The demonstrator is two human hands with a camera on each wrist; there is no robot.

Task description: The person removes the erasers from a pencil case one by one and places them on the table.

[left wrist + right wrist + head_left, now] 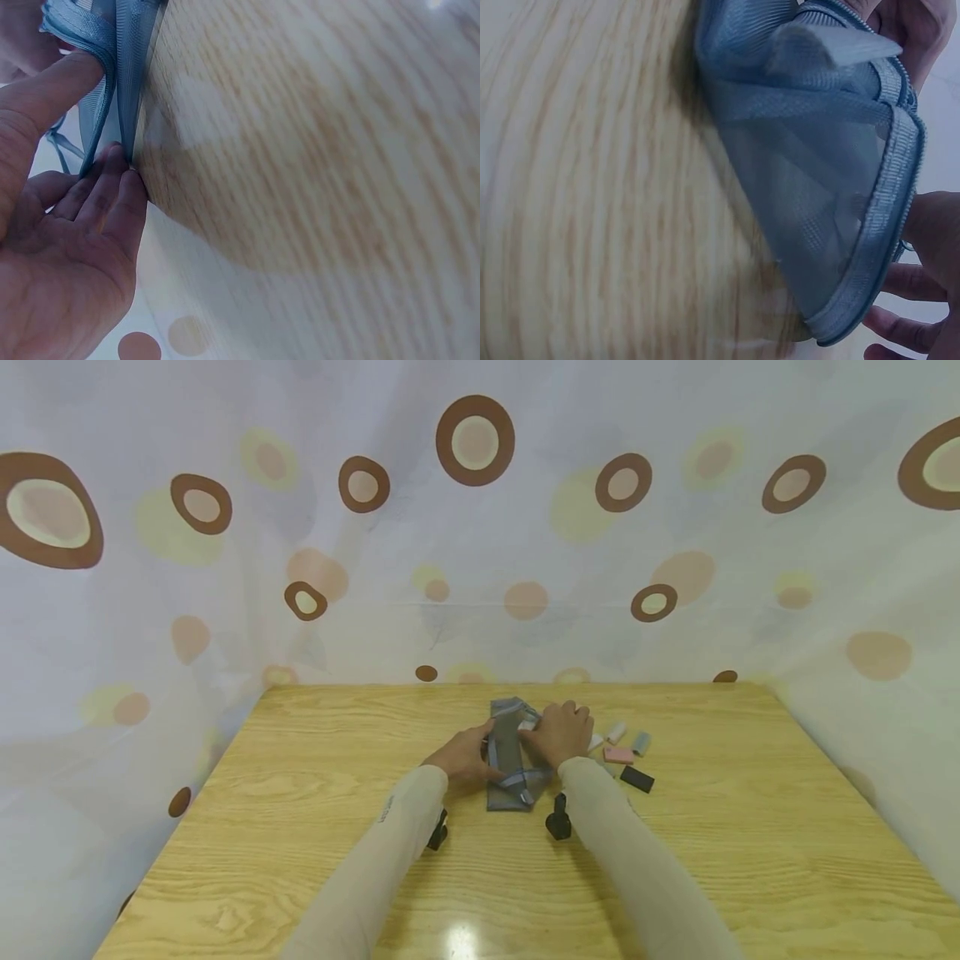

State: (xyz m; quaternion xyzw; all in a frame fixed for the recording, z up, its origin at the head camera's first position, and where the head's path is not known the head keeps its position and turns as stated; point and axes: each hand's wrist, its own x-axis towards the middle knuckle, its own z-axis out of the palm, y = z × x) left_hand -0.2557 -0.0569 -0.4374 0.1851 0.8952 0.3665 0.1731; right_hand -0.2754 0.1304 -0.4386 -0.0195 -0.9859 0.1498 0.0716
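A grey mesh zipper pouch (509, 747) lies on the table with its zipped side spread apart. My left hand (465, 756) grips its left edge, the thumb over the zipper band and the other fingers along the outside, as the left wrist view shows. At the right rim, my right hand (561, 733) holds the mesh, with fingers outside the zipper edge (907, 195). A small white piece (527, 725) shows beside the right thumb, partly hidden by the hand. A pale tab (855, 46) stands up at the pouch's near end.
Right of the pouch lie several small blocks, among them a pink one (618, 755), a black one (637, 778), a grey one (641, 743) and a whitish one (616, 732). Under the wrists hang black mounts (558, 822). A spotted curtain (480, 610) borders the wooden table (337, 860).
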